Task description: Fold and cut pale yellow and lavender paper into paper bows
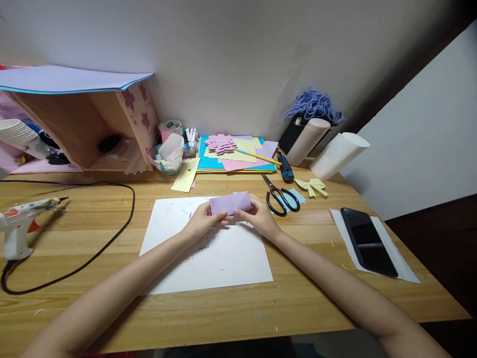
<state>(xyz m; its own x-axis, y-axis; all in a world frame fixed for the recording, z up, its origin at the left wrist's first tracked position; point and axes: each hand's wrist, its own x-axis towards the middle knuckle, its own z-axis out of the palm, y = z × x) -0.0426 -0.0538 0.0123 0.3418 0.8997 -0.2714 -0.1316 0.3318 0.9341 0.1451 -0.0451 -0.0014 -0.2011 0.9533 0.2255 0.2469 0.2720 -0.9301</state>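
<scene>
A folded piece of purple paper (231, 203) is held up over a white sheet (238, 263) on the wooden table. My left hand (201, 220) grips its left end, thumb along the lower edge. At the other end my right hand (260, 217) pinches it the same way, with fingers behind the paper partly hidden. Just right of my right hand lie black-handled scissors (280, 196), resting over a light blue paper piece (298, 195). Dark marks dot the white sheet.
A hot glue gun (18, 223) with a looping black cord (128, 219) stands at left. Behind are coloured papers (238, 164) with a pink paper flower (220, 143), a utility knife (285, 168) and a yellow paper bow (311, 187). A phone (368, 241) lies at right.
</scene>
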